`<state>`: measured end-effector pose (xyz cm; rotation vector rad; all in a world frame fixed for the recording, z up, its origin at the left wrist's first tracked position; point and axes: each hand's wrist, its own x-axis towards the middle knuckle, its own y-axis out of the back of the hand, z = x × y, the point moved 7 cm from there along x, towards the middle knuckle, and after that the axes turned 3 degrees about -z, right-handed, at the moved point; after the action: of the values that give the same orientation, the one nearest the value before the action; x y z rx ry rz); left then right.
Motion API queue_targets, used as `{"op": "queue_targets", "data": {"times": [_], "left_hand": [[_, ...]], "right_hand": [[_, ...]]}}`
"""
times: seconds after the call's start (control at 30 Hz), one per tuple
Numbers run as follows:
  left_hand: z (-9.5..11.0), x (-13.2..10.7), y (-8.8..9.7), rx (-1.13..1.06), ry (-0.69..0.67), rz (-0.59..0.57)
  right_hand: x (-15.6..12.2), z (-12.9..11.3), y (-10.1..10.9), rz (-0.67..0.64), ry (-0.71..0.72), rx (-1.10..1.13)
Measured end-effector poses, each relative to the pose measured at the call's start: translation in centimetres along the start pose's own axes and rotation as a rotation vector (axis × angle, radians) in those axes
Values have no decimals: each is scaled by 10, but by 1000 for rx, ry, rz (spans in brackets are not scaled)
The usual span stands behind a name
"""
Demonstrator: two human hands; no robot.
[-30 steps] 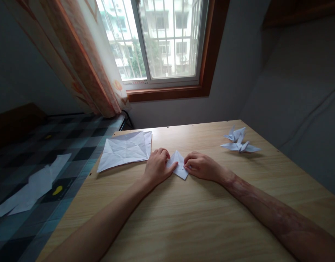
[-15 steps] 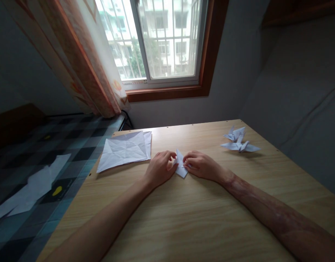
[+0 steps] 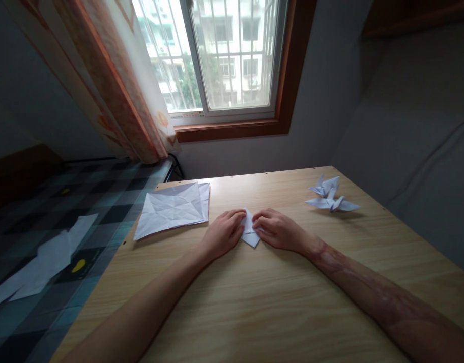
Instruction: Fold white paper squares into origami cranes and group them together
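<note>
On the surface, creased sheets lie left of centre, a folded piece at centre, paper cranes upper right.

On a light wooden table, the left hand and the right hand press from either side on a small folded white paper, fingertips meeting over it. A stack of creased white sheets lies near the left hand. Two folded paper cranes sit well apart to the right, below a barred window.
</note>
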<state>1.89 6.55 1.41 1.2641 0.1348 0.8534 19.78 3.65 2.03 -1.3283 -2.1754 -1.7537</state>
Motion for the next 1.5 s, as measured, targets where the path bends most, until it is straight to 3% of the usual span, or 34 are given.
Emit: {"op": "queue_targets", "data": {"times": [0.4, 1.33, 1.5], "left_hand": [[-7, -2, -10, 74, 50, -82], [-5, -2, -8, 58, -15, -59], [-1, 0, 1, 11, -30, -5]], "right_hand": [[-2, 5, 0, -41, -41, -30], [0, 3, -1, -38, -19, 52], [1, 0, -1, -48, -16, 2]]}}
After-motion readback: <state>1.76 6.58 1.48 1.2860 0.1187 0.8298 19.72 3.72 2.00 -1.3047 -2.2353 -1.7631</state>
